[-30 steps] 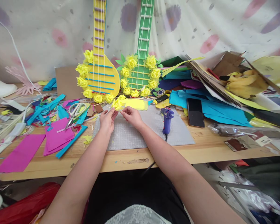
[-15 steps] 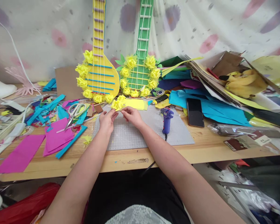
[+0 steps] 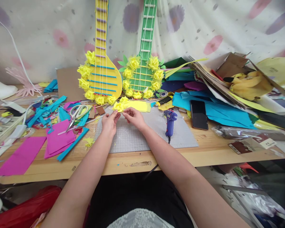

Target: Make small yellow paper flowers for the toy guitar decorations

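Above the grey cutting mat, my left hand is closed in a pinch on a yellow paper flower. My right hand pinches at the flower's right lower side, its thumb and forefinger pressed together; what lies between them is too small to tell. Just behind my hands are a yellow paper strip and another yellow flower. Farther back stand a yellow paper guitar and a green one, both edged with yellow flowers. A blue glue gun stands on the mat to the right.
Scissors lie among blue and magenta paper scraps on the left, near magenta sheets. To the right are a phone, blue paper and a leaning stack of cardboard. A cord hangs over the table's front edge.
Both hands stay almost in place. The flower's yellow petals have tilted slightly, and the right fingertips have shifted a little against it. The view has moved very slightly.
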Demonstrator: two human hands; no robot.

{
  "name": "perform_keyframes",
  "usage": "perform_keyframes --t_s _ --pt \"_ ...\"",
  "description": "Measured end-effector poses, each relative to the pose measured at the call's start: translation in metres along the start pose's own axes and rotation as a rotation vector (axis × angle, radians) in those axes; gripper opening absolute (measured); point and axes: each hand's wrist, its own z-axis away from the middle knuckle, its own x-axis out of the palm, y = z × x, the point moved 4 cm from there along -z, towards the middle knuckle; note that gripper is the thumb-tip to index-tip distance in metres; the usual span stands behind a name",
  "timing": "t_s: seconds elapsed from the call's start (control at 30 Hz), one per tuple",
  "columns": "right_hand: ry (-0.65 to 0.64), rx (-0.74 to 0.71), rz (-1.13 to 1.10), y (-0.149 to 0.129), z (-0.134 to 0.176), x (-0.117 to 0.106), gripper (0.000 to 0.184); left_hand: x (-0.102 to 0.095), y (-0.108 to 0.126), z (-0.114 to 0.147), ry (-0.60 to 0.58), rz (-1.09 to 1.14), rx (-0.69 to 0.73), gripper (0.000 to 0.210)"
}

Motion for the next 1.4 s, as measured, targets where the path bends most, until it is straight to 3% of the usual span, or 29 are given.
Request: perform_keyframes --t_s 0.27,0.73,1.1,1.27,1.4 --pt "0.035 0.046 0.032 0.002 -0.002 -0.007 0.022 0.005 -0.003 0.004 -0.107 0.032 -0.080 0.025" --pt "-0.024 -0.092 0.457 -0.009 -0.001 -0.012 0.028 0.005 0.001 0.007 -0.060 -0.021 -0.054 0.026" --pt "-0.008 -0.081 0.271 -0.005 0.002 -0.005 0.018 0.005 0.002 0.006 -0.038 0.003 -0.015 0.029" --pt "0.015 -0.087 0.318 -0.004 0.001 -0.009 0.016 0.003 -0.003 0.006 -0.030 0.019 -0.113 0.020" --pt "0.010 -0.102 0.391 -0.008 0.001 -0.011 0.016 0.002 -0.001 0.005 -0.020 -0.021 -0.079 0.021"
